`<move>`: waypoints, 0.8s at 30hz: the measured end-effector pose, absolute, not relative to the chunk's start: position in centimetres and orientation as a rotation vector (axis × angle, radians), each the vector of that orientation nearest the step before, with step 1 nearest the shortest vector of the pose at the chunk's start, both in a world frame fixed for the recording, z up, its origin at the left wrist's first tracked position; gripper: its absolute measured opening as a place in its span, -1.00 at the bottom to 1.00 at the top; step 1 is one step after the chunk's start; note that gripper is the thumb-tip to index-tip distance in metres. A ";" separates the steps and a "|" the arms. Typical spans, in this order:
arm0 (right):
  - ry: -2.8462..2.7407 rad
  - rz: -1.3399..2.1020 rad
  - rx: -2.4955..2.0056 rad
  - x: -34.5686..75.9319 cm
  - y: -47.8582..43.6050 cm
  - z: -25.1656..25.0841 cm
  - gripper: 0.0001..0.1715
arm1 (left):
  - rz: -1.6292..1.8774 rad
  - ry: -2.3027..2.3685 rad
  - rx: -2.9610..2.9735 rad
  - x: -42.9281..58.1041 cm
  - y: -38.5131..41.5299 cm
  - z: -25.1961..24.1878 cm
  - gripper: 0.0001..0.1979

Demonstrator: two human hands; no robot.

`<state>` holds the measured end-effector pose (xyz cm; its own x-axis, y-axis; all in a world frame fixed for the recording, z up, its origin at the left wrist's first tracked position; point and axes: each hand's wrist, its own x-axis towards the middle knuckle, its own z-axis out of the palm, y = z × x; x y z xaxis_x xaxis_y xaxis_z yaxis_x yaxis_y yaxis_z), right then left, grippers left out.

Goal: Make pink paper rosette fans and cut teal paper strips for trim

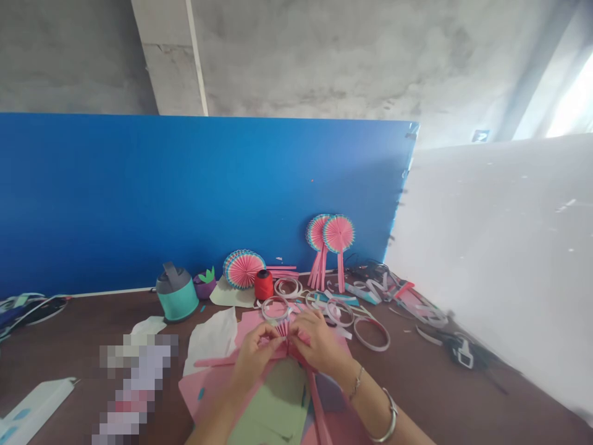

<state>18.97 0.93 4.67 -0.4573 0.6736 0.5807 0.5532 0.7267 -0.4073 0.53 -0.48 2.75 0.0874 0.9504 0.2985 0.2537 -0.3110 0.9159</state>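
My left hand (252, 356) and my right hand (319, 342) meet over a small pink pleated paper fan (286, 332), both pinching it between the fingers just above the brown table (83, 334). Long pink paper strips (316, 395) hang from the fan toward me. Under my hands lie pink and pale green paper sheets (273, 408). My right wrist wears a bracelet and a bangle.
Finished pink fans (330, 235) lean on the blue partition (185, 191); another fan (244, 269) lies beside a red thread spool (264, 285). Tape rings (371, 334), a teal pot (176, 293), white paper (210, 340) and scraps surround them. A white wall (500, 259) stands on the right.
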 end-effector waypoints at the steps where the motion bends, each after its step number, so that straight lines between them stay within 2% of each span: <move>1: -2.189 0.212 -0.946 18.9 0.9 4.7 -0.82 | 1.257 1.226 1.677 0.5 -0.5 2.7 -0.84; 4: -2.169 0.186 -1.045 18.8 1.1 4.6 -0.81 | 1.287 1.335 1.754 0.8 -0.5 2.1 -0.84; 10: -2.024 0.103 -1.198 19.3 1.9 4.3 -0.84 | 1.350 1.450 2.028 1.9 -0.8 0.1 -0.34; 12: -1.974 0.099 -1.240 19.7 2.2 4.1 -0.84 | 1.304 1.539 2.036 1.7 -0.8 0.0 -0.25; 13: -1.954 0.122 -1.251 19.8 2.4 4.0 -0.84 | 1.259 1.574 2.071 1.4 -0.8 0.0 -0.27; 17: -1.917 0.363 -1.157 20.1 2.7 3.8 -0.87 | 0.988 1.533 2.413 0.9 -0.8 0.4 -0.59; 20: -1.897 0.479 -1.049 19.7 2.4 4.0 -0.88 | 0.900 1.545 2.541 1.1 -0.7 1.0 -0.69; 24: -1.916 0.480 -1.023 19.3 1.7 4.4 -0.88 | 0.973 1.547 2.598 1.1 -0.7 2.1 -0.77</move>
